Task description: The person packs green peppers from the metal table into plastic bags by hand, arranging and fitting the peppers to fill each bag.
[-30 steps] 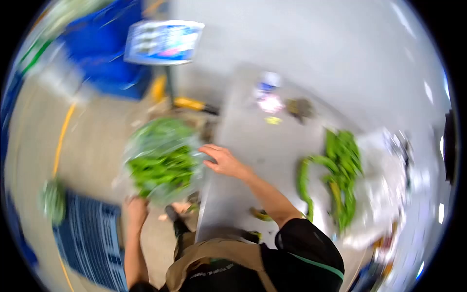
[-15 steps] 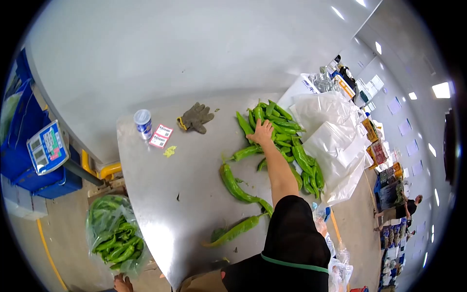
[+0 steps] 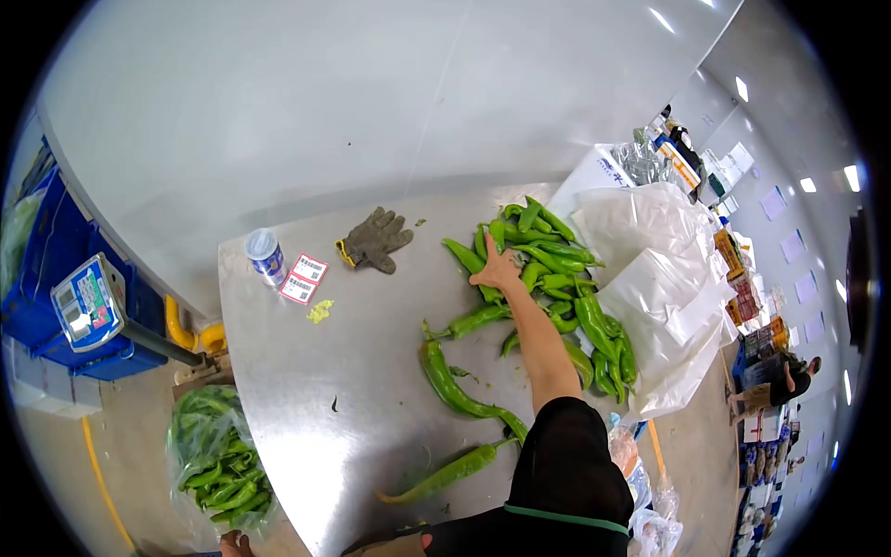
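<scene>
My right hand (image 3: 501,269) reaches onto a heap of long green peppers (image 3: 561,255). Its thumb and fingers are spread, and they touch the peppers at the heap's left side. Part of the fingers is hard to see against the heap. At the bottom left edge, my left hand (image 3: 235,544) is only partly in view, its bent fingers at the edge of a clear plastic bag (image 3: 209,432) full of green peppers. Nearer to me on the table lie a curved green pepper (image 3: 455,385) and a paler, straighter pepper (image 3: 445,475).
On the metal table (image 3: 306,390) lie a grey work glove (image 3: 375,241), a lidded tub (image 3: 266,257) and barcode labels (image 3: 304,278). White plastic sheeting (image 3: 650,269) borders the heap. At left are a scale display (image 3: 88,304) and blue bins (image 3: 42,251). Another person (image 3: 789,385) stands far right.
My right hand stays at the heap; its thumb now stands farther out from the fingers. The view has shifted slightly. My left hand remains beside the bag.
</scene>
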A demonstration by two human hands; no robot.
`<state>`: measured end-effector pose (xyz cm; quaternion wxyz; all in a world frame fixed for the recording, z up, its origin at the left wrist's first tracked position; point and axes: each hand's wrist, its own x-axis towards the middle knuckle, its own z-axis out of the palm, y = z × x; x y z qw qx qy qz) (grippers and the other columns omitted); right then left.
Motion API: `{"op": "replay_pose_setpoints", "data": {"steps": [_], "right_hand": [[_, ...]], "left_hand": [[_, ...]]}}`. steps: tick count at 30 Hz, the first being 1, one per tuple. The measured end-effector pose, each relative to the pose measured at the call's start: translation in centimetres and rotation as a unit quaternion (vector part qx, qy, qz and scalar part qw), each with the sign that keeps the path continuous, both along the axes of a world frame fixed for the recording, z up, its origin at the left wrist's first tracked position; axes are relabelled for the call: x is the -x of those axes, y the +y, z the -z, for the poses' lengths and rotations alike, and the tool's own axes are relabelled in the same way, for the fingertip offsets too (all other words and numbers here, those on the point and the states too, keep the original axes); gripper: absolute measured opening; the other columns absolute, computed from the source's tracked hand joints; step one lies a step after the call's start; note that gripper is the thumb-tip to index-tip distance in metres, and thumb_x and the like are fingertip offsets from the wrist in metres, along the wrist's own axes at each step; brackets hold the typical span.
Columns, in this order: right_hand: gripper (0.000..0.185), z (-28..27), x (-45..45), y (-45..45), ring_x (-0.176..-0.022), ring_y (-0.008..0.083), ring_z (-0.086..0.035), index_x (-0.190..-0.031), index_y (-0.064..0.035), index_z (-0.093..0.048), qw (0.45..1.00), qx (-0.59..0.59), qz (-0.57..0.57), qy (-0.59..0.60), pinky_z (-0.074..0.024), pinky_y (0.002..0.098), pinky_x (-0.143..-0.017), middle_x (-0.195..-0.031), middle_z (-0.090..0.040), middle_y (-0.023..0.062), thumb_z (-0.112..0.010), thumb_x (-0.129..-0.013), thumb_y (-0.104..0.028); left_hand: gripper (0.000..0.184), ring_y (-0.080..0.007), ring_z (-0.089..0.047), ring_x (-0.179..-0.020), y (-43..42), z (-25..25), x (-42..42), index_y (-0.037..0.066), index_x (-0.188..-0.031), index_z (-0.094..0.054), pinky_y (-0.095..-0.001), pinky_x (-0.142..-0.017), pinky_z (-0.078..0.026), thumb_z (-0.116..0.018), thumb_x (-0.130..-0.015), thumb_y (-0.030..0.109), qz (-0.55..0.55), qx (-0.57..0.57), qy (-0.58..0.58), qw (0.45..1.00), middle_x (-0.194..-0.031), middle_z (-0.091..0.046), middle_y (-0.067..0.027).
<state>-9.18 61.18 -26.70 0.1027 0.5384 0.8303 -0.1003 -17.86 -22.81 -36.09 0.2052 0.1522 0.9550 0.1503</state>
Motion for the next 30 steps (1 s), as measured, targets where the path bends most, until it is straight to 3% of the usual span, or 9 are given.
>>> {"op": "replay_pose_setpoints", "data": {"steps": [2, 6, 9, 13, 17, 20, 25, 28, 30], "right_hand": [[0.115, 0.1, -0.3, -0.3, -0.118, 0.0460, -0.044, -0.146, -0.0294, -0.007, 1.000, 0.027, 0.001, 0.006, -0.0385, 0.0527, -0.093, -0.139, -0.025, 0.0334, -0.078, -0.057, -0.040], [0.106, 0.2, -0.6, 1.5, -0.115, 0.0413, -0.049, -0.144, -0.0179, -0.025, 0.994, 0.023, -0.015, 0.109, -0.0416, 0.0443, -0.095, -0.136, -0.036, 0.0294, -0.078, -0.053, -0.035], [0.098, 2.0, -1.8, 3.3, -0.114, 0.0350, -0.051, -0.138, -0.0049, -0.035, 0.970, -0.035, -0.068, 0.230, -0.0420, 0.0413, -0.095, -0.126, -0.051, 0.0238, -0.077, -0.054, -0.031], [0.084, -5.9, -3.1, -1.3, -0.108, 0.0271, -0.052, -0.137, -0.0005, -0.036, 0.929, 0.116, -0.093, 0.340, -0.0442, 0.0359, -0.090, -0.126, -0.051, 0.0174, -0.072, -0.062, -0.013], [0.083, -11.1, -3.5, -8.8, -0.103, 0.0252, -0.051, -0.139, 0.0005, -0.034, 0.934, 0.128, -0.127, 0.309, -0.0402, 0.0305, -0.090, -0.122, -0.051, 0.0131, -0.066, -0.063, -0.009], [0.082, -11.9, -3.2, -14.1, -0.098, 0.0238, -0.051, -0.138, 0.0019, -0.034, 0.934, 0.165, -0.100, 0.301, -0.0404, 0.0296, -0.087, -0.119, -0.051, 0.0123, -0.065, -0.064, -0.009], [0.077, -12.8, -2.8, -22.0, -0.095, 0.0210, -0.051, -0.137, 0.0027, -0.036, 0.927, 0.189, -0.076, 0.316, -0.0415, 0.0280, -0.085, -0.116, -0.053, 0.0119, -0.065, -0.066, -0.003], [0.074, -14.8, -2.2, -28.0, -0.094, 0.0198, -0.052, -0.134, 0.0017, -0.039, 0.927, 0.178, -0.111, 0.310, -0.0416, 0.0282, -0.086, -0.115, -0.053, 0.0104, -0.064, -0.065, 0.002], [0.072, -15.4, -2.1, -30.5, -0.094, 0.0194, -0.052, -0.132, 0.0013, -0.042, 0.923, 0.180, -0.143, 0.309, -0.0418, 0.0280, -0.086, -0.113, -0.054, 0.0095, -0.064, -0.064, 0.003]], "left_hand": [[0.035, -0.0342, -0.061, -0.081, -1.3, 1.7, -0.3, 0.001, -0.100, -0.065, -0.0399, -0.070, -0.050, -0.060, -0.086, 0.032, 0.047, -0.037, 0.075, 0.995, -0.090, -0.066, -0.0175], [0.031, -0.0376, -0.060, -0.088, -1.3, 1.9, 0.5, -0.004, -0.096, -0.063, -0.0444, -0.078, -0.047, -0.059, -0.073, 0.016, -0.138, 0.042, -0.059, 0.988, -0.093, -0.062, -0.0238], [0.033, -0.0406, -0.055, -0.098, -1.2, -1.2, -0.9, 0.002, -0.107, -0.063, -0.0471, -0.084, -0.044, -0.061, -0.076, 0.012, -0.067, -0.029, 0.039, 0.997, -0.106, -0.060, -0.0225], [0.020, -0.0379, -0.060, -0.082, 0.1, -3.1, -0.5, 0.003, -0.094, -0.065, -0.0460, -0.072, -0.048, -0.056, -0.079, 0.010, -0.122, 0.107, 0.080, 0.984, -0.090, -0.062, -0.0194], [0.020, -0.0385, -0.060, -0.083, 2.9, -1.1, 4.0, 0.001, -0.097, -0.062, -0.0455, -0.073, -0.048, -0.056, -0.079, 0.008, -0.151, -0.123, 0.191, 0.962, -0.091, -0.061, -0.0191], [0.035, -0.0331, -0.061, -0.073, 3.5, 3.1, 7.8, 0.002, -0.101, -0.064, -0.0391, -0.065, -0.050, -0.067, -0.078, 0.029, -0.291, -0.145, 0.019, 0.946, -0.089, -0.066, -0.0169], [0.060, -0.0265, -0.059, -0.089, 4.4, 5.9, 13.5, 0.007, -0.118, -0.053, -0.0455, -0.077, -0.045, -0.070, -0.077, 0.047, -0.606, -0.468, -0.215, 0.607, -0.104, -0.062, -0.0109], [0.072, -0.0257, -0.039, -0.124, 3.9, 6.3, 17.1, 0.013, -0.138, -0.034, -0.0479, -0.092, -0.038, -0.067, -0.082, 0.042, -0.574, -0.552, -0.277, 0.538, -0.139, -0.034, -0.0179], [0.054, -0.0249, -0.040, -0.122, 4.2, 5.6, 18.2, 0.013, -0.127, -0.045, -0.0500, -0.096, -0.034, -0.065, -0.084, 0.036, -0.523, -0.627, -0.279, 0.505, -0.131, -0.043, -0.0149]]}}
